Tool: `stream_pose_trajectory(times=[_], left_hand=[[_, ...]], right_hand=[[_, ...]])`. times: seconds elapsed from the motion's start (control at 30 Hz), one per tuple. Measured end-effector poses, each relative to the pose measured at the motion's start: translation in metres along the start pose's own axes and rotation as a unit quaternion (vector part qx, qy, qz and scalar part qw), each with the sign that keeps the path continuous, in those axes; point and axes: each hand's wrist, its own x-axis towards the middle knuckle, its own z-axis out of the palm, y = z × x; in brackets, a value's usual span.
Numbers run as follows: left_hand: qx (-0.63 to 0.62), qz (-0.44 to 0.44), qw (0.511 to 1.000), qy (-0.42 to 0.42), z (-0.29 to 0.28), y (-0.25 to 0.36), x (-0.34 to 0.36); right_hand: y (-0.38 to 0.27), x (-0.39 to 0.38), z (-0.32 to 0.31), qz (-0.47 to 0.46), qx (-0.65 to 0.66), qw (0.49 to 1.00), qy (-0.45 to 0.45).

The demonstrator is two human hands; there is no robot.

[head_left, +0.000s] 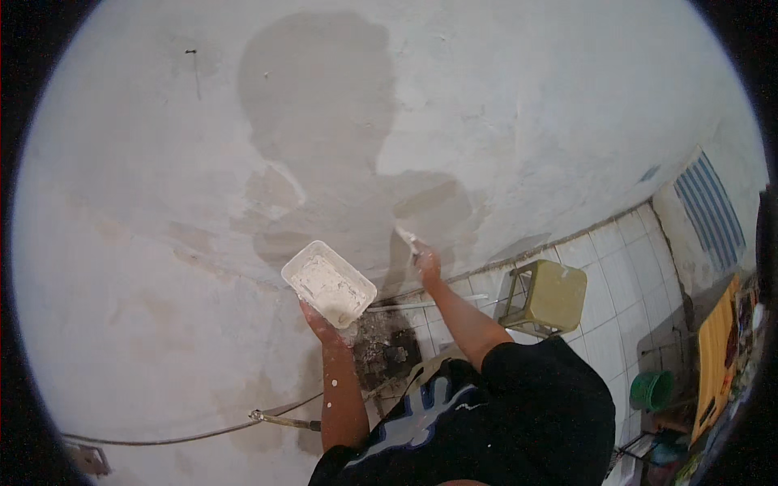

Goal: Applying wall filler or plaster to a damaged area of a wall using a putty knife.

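Scuffed white wall [567, 89] fills most of the view, its foot meeting a white-tiled floor [612, 263] at the right. Held up in front of it, near the middle, is a white tub [350, 266], rectangular with rounded corners and tilted so that its open top shows. Off-white paste [324, 279] covers much of its inside. The left hand [322, 326] holds the tub from beneath at its near edge, most of its fingers hidden by it. To the right and well apart from the tub, the right hand [427, 264] is closed around a small, white-smeared tool [408, 236], its far end toward the wall; blur hides whether it touches. White spots dot the left forearm [340, 389].

Grey shadow [316, 89] of a head spreads over the wall above the tub. Below the hands, dark rubble [389, 352] lies by the wall's foot. To the right of the right arm stands a yellow-green stool [559, 296]. Farther right are a green bucket [652, 390], an orange-yellow board [713, 360] and, higher up, a blue-striped cloth [709, 211]. At lower left, a cable [186, 439] runs along the wall.
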Motion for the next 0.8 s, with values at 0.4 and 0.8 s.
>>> stream_pose_trajectory(times=[0.4, 0.8], left_hand=[[-0.045, -0.082, 0.995, -0.043, 0.008, 0.016, -0.003], [-0.004, -0.117, 0.992, -0.055, 0.027, 0.011, -0.015]], right_hand=[[-0.017, 0.047, -0.119, 0.321, 0.140, 0.883, 0.312], [-0.035, -0.028, -0.005, 0.106, 0.128, 0.959, 0.231]])
